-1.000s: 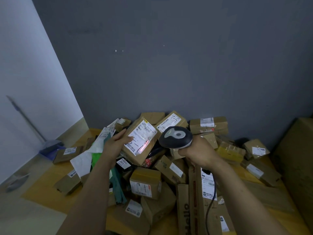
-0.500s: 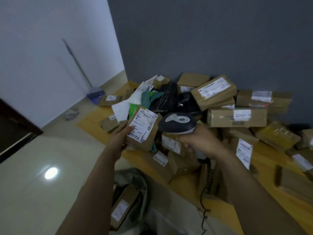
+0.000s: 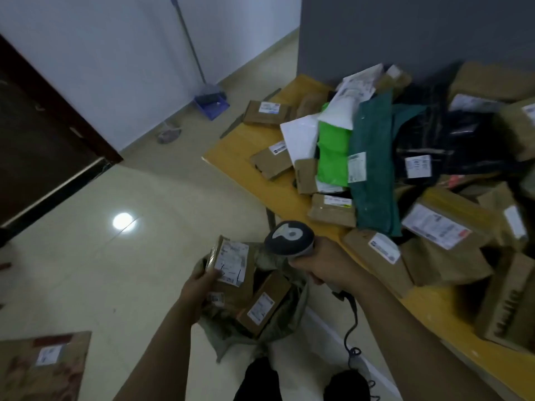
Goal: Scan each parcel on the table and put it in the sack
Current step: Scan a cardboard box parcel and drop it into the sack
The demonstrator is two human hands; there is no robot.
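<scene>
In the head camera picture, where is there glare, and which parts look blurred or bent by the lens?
Head view: dim light; one round glare spot on the floor tiles; parcels on the table near the right edge smeared by motion, labels unreadable; door frame tilts steeply, probably wide-angle lens plus head tilt.

1.0 s ago: parcel (image 3: 230, 263) held up well away from the sack (image 3: 220, 337), red scan line on its label. Now: the left hand (image 3: 199, 285) has brought it down over the sack's mouth, label up, red line gone. The right hand (image 3: 327, 264) with the scanner (image 3: 292, 237) has dropped to just right of the sack, scanner head over its far rim.
</scene>
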